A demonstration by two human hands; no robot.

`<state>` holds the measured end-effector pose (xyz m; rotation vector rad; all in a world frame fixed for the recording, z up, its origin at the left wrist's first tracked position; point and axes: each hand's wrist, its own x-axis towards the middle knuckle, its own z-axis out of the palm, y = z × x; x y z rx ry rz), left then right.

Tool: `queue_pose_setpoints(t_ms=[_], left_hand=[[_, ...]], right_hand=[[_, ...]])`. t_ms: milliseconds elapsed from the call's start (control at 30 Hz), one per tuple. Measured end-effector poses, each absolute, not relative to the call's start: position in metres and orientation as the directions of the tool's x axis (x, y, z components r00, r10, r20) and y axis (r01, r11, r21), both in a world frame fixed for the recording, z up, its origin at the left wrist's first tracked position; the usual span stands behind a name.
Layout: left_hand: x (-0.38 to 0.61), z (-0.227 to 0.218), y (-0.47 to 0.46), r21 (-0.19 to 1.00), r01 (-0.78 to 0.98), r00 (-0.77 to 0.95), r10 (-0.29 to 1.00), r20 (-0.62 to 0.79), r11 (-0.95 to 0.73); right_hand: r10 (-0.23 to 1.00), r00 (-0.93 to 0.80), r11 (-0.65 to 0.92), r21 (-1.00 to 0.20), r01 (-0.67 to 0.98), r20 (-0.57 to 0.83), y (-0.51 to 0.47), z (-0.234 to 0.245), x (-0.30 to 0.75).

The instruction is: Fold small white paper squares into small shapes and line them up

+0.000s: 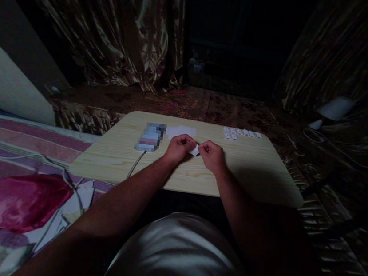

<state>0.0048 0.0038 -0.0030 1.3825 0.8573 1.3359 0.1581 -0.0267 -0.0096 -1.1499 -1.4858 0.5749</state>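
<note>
A person sits at a low wooden table [107, 157] and works with two bare hands. The left hand [180, 149] pinches a small white paper [193, 151] between the thumb and the bent fingers. The right hand [212, 155] is just beside it, with its thumb and finger also pinching this paper, at the right edge. The paper is between the two hands, above the middle of the table, and the fingers cover a part of it.

Behind the left hand, some white sheets [185, 131] lie flat. To the left of them there is a phone [150, 137], which is blurred, and a cable [136, 163] goes from it toward the near edge. Near the far right corner, small white pieces [242, 132] stand in two rows, the far row longer. To the left of the table, a shiny pink cloth [18, 202] lies on a striped bed [72, 144]. A white lamp [337, 107] is at the right, beyond the table.
</note>
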Motion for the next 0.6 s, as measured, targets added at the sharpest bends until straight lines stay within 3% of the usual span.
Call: queue_pose_setpoints(t_ms=[600], left_hand=[[0.0024,-0.0093,0.0065,0.980,0.059,0.282,0.945,0.167,-0.191]], right_hand=[[0.927,0.119,0.316,-0.910,0.269,0.357,-0.0181,-0.0151,0.1646]])
